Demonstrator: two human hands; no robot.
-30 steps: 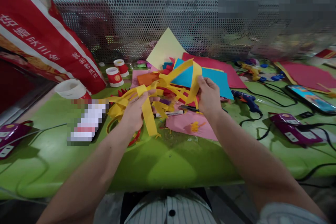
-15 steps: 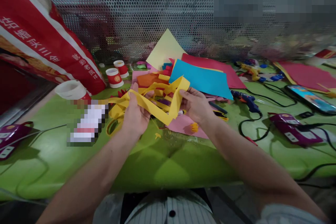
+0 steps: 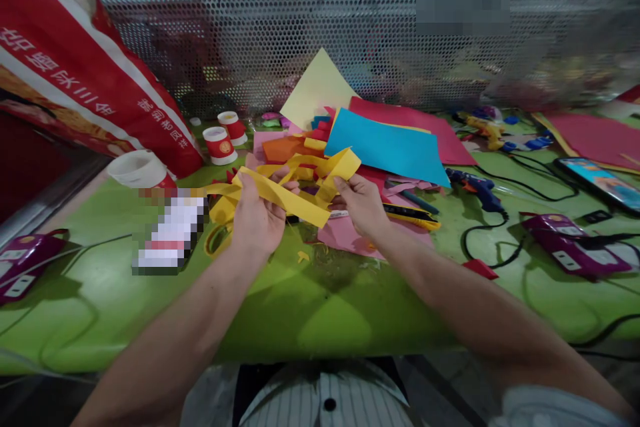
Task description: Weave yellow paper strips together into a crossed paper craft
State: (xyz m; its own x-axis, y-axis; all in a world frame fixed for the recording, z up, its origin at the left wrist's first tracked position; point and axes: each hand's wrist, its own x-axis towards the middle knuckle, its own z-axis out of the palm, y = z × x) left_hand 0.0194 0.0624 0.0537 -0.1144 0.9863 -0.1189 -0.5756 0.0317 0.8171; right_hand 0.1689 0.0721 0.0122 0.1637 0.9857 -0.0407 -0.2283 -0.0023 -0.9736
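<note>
My left hand (image 3: 261, 215) is closed on a long yellow strip (image 3: 300, 204), thumb on top, with the strip's free end pointing toward the lower right. My right hand (image 3: 361, 203) pinches another stretch of yellow strip near a folded bend (image 3: 345, 167). Whether both hands hold one and the same strip I cannot tell. More yellow strips lie looped under and beside my left hand. Behind my hands are an orange sheet (image 3: 285, 149) and a blue sheet (image 3: 387, 147). A pink sheet (image 3: 345, 240) lies below my right hand, with a yellow-and-black cutter (image 3: 413, 216) beside it.
Paper cups (image 3: 220, 145) stand at the back left by a large red bag (image 3: 100, 67). A phone (image 3: 173, 230) lies left of my hands. On the right are a blue glue gun (image 3: 477, 188), a purple power strip (image 3: 573, 245), cables and another phone (image 3: 600, 180). Perforated metal closes off the back.
The yellow strip between my hands has come out of its V-shaped bend, and its end now points free. My right hand has shifted slightly left, uncovering the cutter.
</note>
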